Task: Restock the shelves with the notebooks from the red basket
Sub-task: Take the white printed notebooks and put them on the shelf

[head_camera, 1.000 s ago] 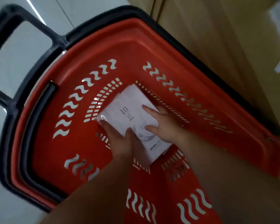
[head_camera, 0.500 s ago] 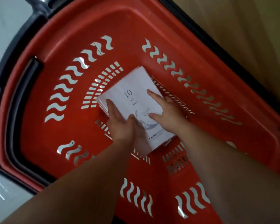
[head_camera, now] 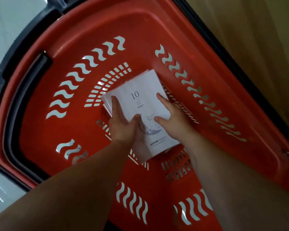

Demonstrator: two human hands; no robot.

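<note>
A stack of white notebooks (head_camera: 140, 85) lies at the bottom of the red basket (head_camera: 90, 39), its top cover printed "10 17 MONDAY" with a moon drawing. My left hand (head_camera: 122, 125) holds the stack's left edge, forefinger and thumb lying on the cover. My right hand (head_camera: 173, 120) holds the right edge the same way, and its other fingers are hidden past the side. Both forearms reach down into the basket.
The basket has wave-shaped slots in its walls and a black rim and handle frame (head_camera: 8, 100) at the left. Pale floor tiles (head_camera: 10, 22) show at the top left. A brown panel (head_camera: 249, 39) runs along the basket's right side.
The view has dropped closer into the basket. Both hands stay on the stack, and the left forefinger has stretched further up the left edge.
</note>
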